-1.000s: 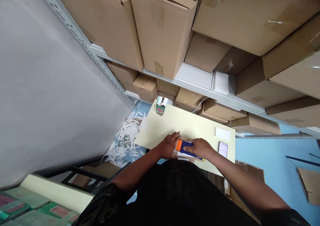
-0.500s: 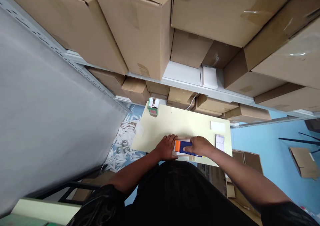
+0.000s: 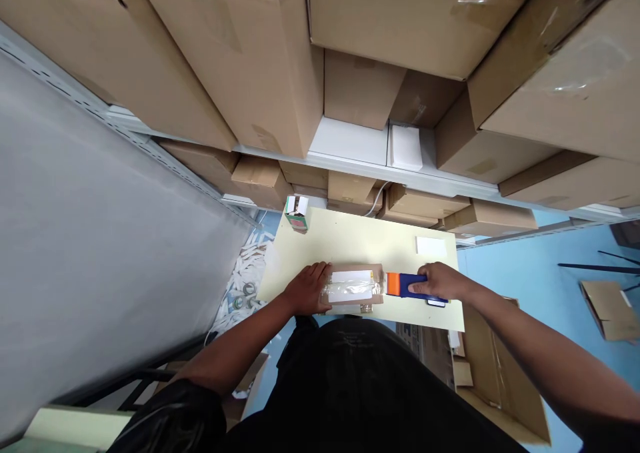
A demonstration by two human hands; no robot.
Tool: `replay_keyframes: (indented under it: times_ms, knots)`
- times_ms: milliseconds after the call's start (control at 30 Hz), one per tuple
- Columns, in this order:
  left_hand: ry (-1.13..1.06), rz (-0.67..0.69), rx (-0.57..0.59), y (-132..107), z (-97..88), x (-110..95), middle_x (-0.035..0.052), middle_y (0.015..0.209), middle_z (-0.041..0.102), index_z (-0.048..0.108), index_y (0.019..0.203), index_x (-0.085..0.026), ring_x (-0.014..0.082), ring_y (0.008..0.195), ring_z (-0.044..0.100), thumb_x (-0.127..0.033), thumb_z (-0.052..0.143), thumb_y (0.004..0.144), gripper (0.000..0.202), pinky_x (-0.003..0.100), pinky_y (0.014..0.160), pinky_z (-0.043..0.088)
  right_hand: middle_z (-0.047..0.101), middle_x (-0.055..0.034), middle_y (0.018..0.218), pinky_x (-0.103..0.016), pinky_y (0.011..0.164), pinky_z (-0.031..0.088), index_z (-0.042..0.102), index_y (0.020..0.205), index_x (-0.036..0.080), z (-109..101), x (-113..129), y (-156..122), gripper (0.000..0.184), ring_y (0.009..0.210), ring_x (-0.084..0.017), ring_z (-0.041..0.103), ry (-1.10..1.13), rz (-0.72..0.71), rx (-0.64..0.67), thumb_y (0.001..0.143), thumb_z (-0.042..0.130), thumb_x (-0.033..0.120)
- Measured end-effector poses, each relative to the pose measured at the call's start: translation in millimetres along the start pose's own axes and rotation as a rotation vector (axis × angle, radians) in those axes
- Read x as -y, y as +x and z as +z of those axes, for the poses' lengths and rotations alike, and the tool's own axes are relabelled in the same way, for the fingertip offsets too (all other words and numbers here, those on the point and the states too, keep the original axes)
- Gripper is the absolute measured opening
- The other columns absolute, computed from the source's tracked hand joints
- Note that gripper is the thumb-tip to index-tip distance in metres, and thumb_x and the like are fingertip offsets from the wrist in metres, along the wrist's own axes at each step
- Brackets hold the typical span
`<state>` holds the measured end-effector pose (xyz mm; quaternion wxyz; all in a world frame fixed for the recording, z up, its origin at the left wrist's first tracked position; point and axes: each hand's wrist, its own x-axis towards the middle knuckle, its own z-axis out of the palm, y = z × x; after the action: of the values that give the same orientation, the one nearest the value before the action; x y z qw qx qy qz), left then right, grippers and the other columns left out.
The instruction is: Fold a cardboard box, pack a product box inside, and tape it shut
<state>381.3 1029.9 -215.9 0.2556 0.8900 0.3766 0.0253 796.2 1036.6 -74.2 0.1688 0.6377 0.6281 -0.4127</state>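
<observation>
A small brown parcel (image 3: 354, 285) with a white label and clear tape over it lies on the pale yellow table (image 3: 350, 243), near its front edge. My left hand (image 3: 305, 288) rests on the parcel's left end, fingers curled over it. My right hand (image 3: 440, 282) is closed around a blue and orange tape dispenser (image 3: 404, 285), which sits just right of the parcel's end, on the table top.
A small green and white box (image 3: 296, 213) stands at the table's far left corner, a white card (image 3: 431, 246) at the far right. Shelves of cardboard boxes (image 3: 280, 59) rise behind. White scraps (image 3: 247, 273) litter the blue floor left; an open carton (image 3: 493, 373) sits lower right.
My right hand has drawn the tape dispenser to the right, off the parcel, uncovering its taped label. The left hand stays at the parcel's left end. The camera has tilted slightly.
</observation>
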Motion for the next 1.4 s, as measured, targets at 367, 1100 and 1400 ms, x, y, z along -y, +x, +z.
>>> replay_keyframes:
  times_ms: [367,1100,1400]
  knots:
    - [0.007,-0.012,0.036,3.2,-4.0,1.7,0.0238,0.161,0.037,0.026,0.161,-0.014,0.0433,0.148,0.036,-0.057,0.078,0.071,0.113,0.055,0.124,0.025,0.077,-0.0125,0.090,-0.030,0.066,0.044,0.076,0.089,0.017,16.9,-54.0,35.5,0.061,0.081,-0.026,0.070,-0.103,0.094,0.004,0.076,0.067,0.076]
    - [-0.070,0.015,-0.128,3.7,3.1,12.4,0.0197,0.172,0.014,0.016,0.165,-0.017,0.0348,0.158,0.021,-0.045,0.050,0.101,0.077,0.052,0.125,0.027,0.075,-0.0166,0.098,-0.035,0.079,0.045,0.065,0.116,0.010,153.0,-32.9,55.0,0.047,0.089,-0.029,0.069,-0.018,0.383,-0.571,0.101,0.042,0.049]
    - [-0.424,-0.537,-0.191,-7.0,17.3,-6.4,0.0251,0.152,0.048,0.031,0.158,-0.008,0.0377,0.139,0.051,-0.055,0.060,0.093,0.085,0.053,0.114,0.043,0.073,-0.0239,0.103,-0.051,0.114,0.027,0.069,0.110,0.010,180.4,-21.6,102.0,0.044,0.114,-0.037,0.063,-0.058,0.340,-0.648,0.101,0.045,0.046]
